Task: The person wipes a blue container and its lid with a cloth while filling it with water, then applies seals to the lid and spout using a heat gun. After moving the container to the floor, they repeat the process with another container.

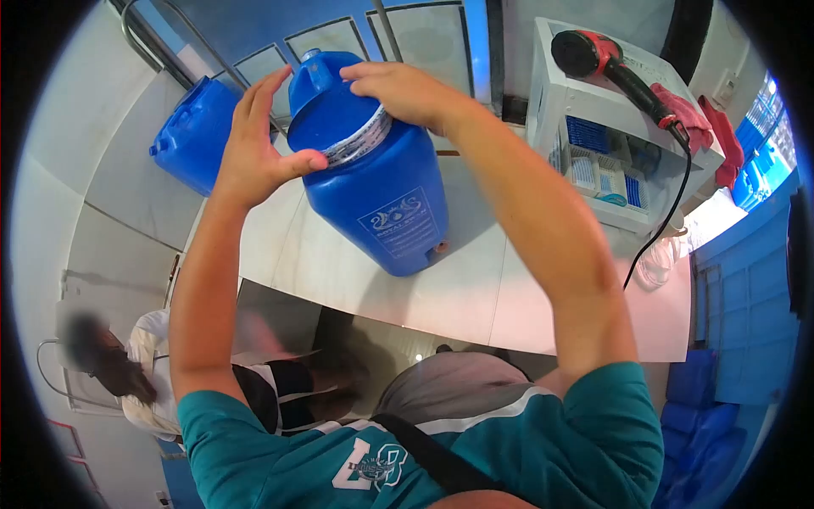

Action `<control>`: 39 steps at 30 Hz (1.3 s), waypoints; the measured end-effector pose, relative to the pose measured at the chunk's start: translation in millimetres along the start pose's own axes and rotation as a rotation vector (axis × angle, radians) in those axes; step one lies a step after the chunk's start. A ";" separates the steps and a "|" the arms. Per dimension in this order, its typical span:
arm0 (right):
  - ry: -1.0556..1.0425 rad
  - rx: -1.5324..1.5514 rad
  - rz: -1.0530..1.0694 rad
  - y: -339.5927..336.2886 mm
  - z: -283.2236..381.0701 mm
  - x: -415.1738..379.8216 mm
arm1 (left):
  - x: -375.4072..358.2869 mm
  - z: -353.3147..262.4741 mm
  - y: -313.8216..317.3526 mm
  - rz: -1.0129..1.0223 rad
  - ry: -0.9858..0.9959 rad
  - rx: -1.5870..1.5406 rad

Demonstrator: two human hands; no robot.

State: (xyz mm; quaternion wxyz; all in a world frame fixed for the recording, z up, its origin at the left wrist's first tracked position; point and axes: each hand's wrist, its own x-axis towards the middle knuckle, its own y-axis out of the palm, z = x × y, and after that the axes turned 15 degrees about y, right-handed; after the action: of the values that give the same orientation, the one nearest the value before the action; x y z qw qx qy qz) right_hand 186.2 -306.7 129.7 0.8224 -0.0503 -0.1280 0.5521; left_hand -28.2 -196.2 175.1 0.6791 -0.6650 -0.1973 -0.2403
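A blue plastic water jug (pixel 386 208) stands on the white counter, with a printed white label on its front. Around its neck, below the round blue lid (pixel 335 119), runs a white printed seal band (pixel 365 144). My left hand (pixel 254 144) is beside the lid on the left, fingers spread, with the thumb at the band's left end. On the other side my right hand (pixel 407 92) lies over the top rim, fingers stretched toward the moulded handle (pixel 310 83); its thumb is hidden. A small tap (pixel 439 248) sits low on the jug.
Another blue jug (pixel 199 131) is at the back left. At the right, a white shelf unit (pixel 585 216) holds small baskets, with a red and black corded heat tool (pixel 606 64) on top. The cord hangs over the white counter (pixel 517 288). A person (pixel 144 365) is at lower left.
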 end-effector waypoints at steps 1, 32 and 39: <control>0.006 0.003 0.002 4.8 -3.9 -3.1 | -1.0 -3.3 -5.7 -0.010 0.005 -0.014; 0.102 0.114 -0.136 11.9 2.3 -16.3 | 19.5 22.8 34.0 0.041 0.349 -0.456; -0.007 0.140 -0.180 16.6 -24.3 -23.7 | 18.7 36.6 16.9 0.029 0.240 -0.734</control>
State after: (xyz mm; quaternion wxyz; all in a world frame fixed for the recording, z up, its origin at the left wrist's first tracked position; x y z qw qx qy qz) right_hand 169.4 -320.7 98.9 0.8697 0.0209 -0.0958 0.4837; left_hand -1.2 -160.9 173.8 0.4173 -0.8338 -0.0079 -0.3612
